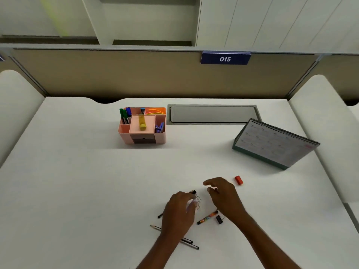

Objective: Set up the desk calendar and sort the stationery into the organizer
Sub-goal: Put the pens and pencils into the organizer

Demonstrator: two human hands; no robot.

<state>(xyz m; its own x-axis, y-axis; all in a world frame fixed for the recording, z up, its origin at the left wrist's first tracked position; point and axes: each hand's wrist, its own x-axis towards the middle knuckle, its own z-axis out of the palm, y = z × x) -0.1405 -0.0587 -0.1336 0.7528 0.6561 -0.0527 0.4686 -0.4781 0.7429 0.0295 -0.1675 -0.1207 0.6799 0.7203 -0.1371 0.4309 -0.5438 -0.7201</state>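
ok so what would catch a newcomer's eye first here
The pink organizer stands at the back centre of the desk, with markers in it. A spiral desk calendar stands propped at the right, and near the front the left hand and right hand flank a cluster of binder clips.

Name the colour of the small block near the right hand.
The block is red; the head view shows it.

White "015" on blue sign [225,58] at partition top edge; desk calendar [275,143] print unreadable.
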